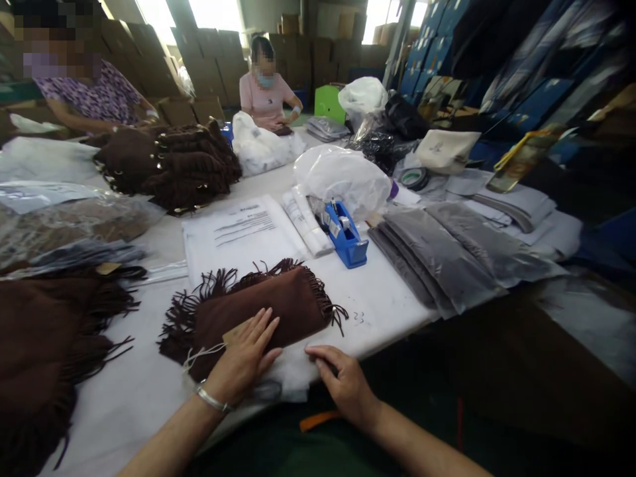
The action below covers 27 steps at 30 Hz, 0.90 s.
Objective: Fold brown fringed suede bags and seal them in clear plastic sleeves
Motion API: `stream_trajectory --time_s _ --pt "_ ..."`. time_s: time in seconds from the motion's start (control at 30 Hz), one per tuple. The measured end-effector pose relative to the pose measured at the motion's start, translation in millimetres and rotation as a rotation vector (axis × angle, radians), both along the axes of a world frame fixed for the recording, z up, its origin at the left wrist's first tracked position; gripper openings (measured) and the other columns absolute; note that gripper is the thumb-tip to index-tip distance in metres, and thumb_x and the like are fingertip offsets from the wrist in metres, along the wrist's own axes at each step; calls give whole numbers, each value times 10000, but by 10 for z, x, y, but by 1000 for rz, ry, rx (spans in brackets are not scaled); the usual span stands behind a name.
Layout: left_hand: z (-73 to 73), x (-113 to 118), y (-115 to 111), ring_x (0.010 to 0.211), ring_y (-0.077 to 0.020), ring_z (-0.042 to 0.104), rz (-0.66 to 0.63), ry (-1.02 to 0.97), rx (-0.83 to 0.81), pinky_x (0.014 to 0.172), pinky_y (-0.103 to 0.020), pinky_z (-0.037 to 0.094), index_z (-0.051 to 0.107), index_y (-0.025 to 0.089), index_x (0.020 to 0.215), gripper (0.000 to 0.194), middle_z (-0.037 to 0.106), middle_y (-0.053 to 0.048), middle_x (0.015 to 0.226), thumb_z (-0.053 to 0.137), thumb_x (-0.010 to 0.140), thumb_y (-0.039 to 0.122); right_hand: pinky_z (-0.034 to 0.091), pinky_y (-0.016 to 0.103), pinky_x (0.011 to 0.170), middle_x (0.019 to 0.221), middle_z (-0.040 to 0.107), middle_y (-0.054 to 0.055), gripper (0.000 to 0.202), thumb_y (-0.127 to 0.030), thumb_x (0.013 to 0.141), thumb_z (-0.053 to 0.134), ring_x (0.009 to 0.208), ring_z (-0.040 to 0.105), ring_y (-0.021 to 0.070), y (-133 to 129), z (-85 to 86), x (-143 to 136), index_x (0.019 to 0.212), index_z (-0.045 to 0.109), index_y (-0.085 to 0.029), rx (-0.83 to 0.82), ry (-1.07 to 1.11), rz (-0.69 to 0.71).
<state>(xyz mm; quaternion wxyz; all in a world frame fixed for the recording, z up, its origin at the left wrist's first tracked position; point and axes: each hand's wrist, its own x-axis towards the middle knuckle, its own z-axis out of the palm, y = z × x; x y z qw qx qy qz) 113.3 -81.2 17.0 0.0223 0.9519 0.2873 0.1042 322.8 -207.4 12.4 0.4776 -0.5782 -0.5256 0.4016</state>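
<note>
My left hand [246,358] lies flat, fingers spread, on a folded brown fringed suede piece [263,308] near the front edge of the white table [387,298]. A tan paper tag [237,331] on a white string sits under that hand. My right hand [345,384] is at the table's front edge, just right of the brown piece, fingers curled and pinching the edge of the white sheet [293,377] beneath it. A silver bracelet [212,400] is on my left wrist.
A blue tape dispenser [345,235] stands behind the piece, next to a printed white bag stack [243,232]. Grey bags [447,255] lie at right, brown fringed piles at left [44,344] and far left [169,162]. Two other people sit at the far side.
</note>
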Motion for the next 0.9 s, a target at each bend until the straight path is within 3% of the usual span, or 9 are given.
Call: stream_trajectory --time_s 0.13,0.27,0.37,0.47,0.57,0.67,0.77,0.9 --pt "148 -166 -99 1373 -316 192 -123 115 -102 1051 -513 345 182 151 1448 777 226 -169 1490 533 846 494 487 354 914 1047 661 59 243 -275 893 515 991 619 200 -22 8 61 1106 612 -207 -125 304 -66" --pt "217 -206 -203 1379 -312 175 -85 152 -49 1061 -508 341 180 127 1448 718 210 -155 1500 520 848 329 490 375 922 1068 638 74 285 -330 862 560 1027 608 220 1 -43 122 1106 589 -185 -148 481 -129" --pt "190 -104 -232 1377 -287 200 -56 120 -7 1067 -486 350 211 107 1437 649 238 -150 1494 468 857 244 516 379 878 1118 609 82 307 -355 846 573 1027 608 230 27 -71 119 1102 588 -186 -149 486 -156" --pt "103 -16 -231 1367 -272 239 -37 88 34 1058 -476 370 234 129 1432 609 298 -133 1475 459 891 293 520 378 860 1085 632 92 314 -371 846 567 1002 623 231 29 -54 89 1089 598 -174 -183 442 -145" --pt "-22 -27 -215 1359 -273 262 -7 43 71 1056 -490 367 249 161 1429 577 334 -121 1461 453 911 311 554 348 720 924 688 98 401 -398 865 526 799 678 208 42 -7 65 1173 545 -143 -328 453 -81" --pt "-119 -91 -189 1355 -263 274 4 7 99 1065 -477 354 238 155 1431 560 343 -133 1455 440 926 285 532 260 517 799 702 94 451 -423 885 479 597 668 170 136 48 53 1213 472 -114 -499 615 -96" --pt "-130 -137 -161 1349 -270 291 -55 0 108 1069 -475 344 227 126 1431 637 364 -153 1439 484 908 384 495 188 445 774 702 99 386 -449 883 495 535 644 131 296 85 30 1071 512 -113 -562 782 -169" --pt "-53 -141 -165 1348 -302 285 -131 41 73 1076 -488 321 207 90 1434 830 345 -173 1445 534 827 552 462 155 388 721 691 86 359 -470 880 517 489 627 118 484 73 -46 980 504 -126 -615 834 -153"
